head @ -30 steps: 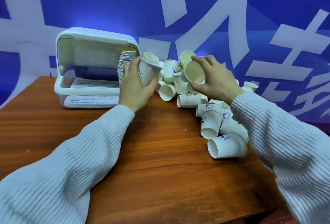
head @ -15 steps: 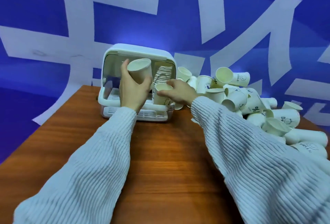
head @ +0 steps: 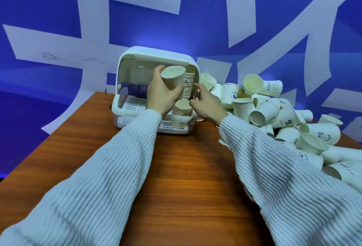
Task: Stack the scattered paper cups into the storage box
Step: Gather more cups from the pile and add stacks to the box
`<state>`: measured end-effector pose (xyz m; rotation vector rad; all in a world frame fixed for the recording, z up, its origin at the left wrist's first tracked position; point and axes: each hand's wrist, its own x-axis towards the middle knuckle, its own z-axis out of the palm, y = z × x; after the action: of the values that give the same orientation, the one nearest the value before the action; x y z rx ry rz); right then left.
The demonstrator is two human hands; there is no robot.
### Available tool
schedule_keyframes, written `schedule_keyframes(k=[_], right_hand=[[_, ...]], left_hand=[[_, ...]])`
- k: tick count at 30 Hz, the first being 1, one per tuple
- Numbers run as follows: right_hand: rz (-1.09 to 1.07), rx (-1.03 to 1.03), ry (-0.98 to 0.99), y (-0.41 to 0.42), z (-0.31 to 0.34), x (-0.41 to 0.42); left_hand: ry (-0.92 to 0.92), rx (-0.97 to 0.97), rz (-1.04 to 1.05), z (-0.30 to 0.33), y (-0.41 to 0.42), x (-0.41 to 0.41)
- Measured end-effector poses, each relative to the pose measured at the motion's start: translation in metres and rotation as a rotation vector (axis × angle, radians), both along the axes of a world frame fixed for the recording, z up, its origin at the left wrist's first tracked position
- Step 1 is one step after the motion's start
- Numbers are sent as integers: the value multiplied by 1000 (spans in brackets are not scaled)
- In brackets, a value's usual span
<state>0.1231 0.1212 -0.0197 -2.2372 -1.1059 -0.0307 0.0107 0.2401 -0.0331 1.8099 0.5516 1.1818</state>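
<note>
A white storage box with its clear lid raised stands at the table's far side. Inside, against its right wall, rises a tall stack of nested cups. My left hand grips a white paper cup, tilted with its mouth toward me, in front of the box opening. Below it a second paper cup stands upright in the box's front right corner. My right hand has its curled fingertips pinching that cup's rim.
A big pile of loose white paper cups covers the table's right side, from beside the box toward me. The wooden table has its left edge near the box. A blue and white banner hangs behind.
The view came closer to the box. My right hand lowered its cup into the box's front right corner. My left hand still holds its cup, now nearer the stack.
</note>
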Motion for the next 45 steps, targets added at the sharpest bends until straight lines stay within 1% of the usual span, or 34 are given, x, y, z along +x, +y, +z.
schedule_keyframes(k=[2, 4, 6, 8, 9, 10, 12, 13, 14, 16, 18, 20, 22, 25, 27, 28, 29, 31, 33, 35, 37, 38, 39, 41, 43, 45], right_hand=[[-12, 23, 42, -9, -2, 5], [-12, 30, 42, -19, -5, 9], [-4, 16, 11, -30, -7, 12], [-11, 1, -18, -39, -10, 17], [-22, 5, -29, -43, -12, 21], [-44, 20, -38, -46, -14, 26], [-97, 39, -79, -50, -17, 38], [-118, 37, -113, -51, -20, 44], [-128, 26, -149, -51, -21, 49], [-114, -9, -213, -48, -24, 57], [-92, -48, -279, -40, -26, 65], [-120, -96, -339, -32, -26, 70], [-184, -87, -403, -25, -25, 74], [-292, 68, -471, -26, -16, 75], [-311, 226, -412, -34, -9, 72], [-279, 286, -353, -40, -7, 67], [-218, 320, -285, -46, -6, 61], [-47, 296, -152, -56, -5, 46], [36, 279, -58, -61, -10, 33], [-30, 450, 120, -57, -19, 28], [-161, 614, 284, -43, -31, 31], [-205, 595, 301, -35, -38, 33], [-221, 497, 290, -29, -45, 35], [-160, 265, 195, -16, -62, 33], [-109, 129, 72, -9, -79, 30], [-129, 13, -4, -7, -95, 30]], left_hand=[[66, 107, -25, -1, 1, 8], [230, 200, -74, -5, 2, 16], [486, 308, -89, -9, 0, 22], [761, 489, 18, -14, -6, 24], [862, 568, 79, -18, -9, 24], [924, 627, 114, -21, -11, 25], [967, 712, 137, -26, -13, 26], [976, 723, 135, -27, -13, 26], [963, 707, 131, -27, -13, 25], [827, 670, 154, -29, -15, 23], [583, 642, 209, -35, -21, 20], [365, 582, 239, -45, -30, 18], [263, 578, 238, -52, -38, 17], [204, 621, 206, -57, -41, 18], [141, 647, 189, -56, -42, 18], [119, 680, 169, -56, -43, 18], [114, 713, 132, -54, -46, 18], [154, 719, 22, -50, -54, 17], [219, 660, -38, -48, -61, 14], [190, 538, -1, -50, -66, 6], [109, 335, 51, -51, -70, -8], [74, 283, 70, -52, -71, -15], [59, 276, 85, -55, -72, -22], [63, 292, 105, -63, -73, -34], [70, 282, 127, -67, -73, -39], [74, 269, 123, -69, -74, -37]])
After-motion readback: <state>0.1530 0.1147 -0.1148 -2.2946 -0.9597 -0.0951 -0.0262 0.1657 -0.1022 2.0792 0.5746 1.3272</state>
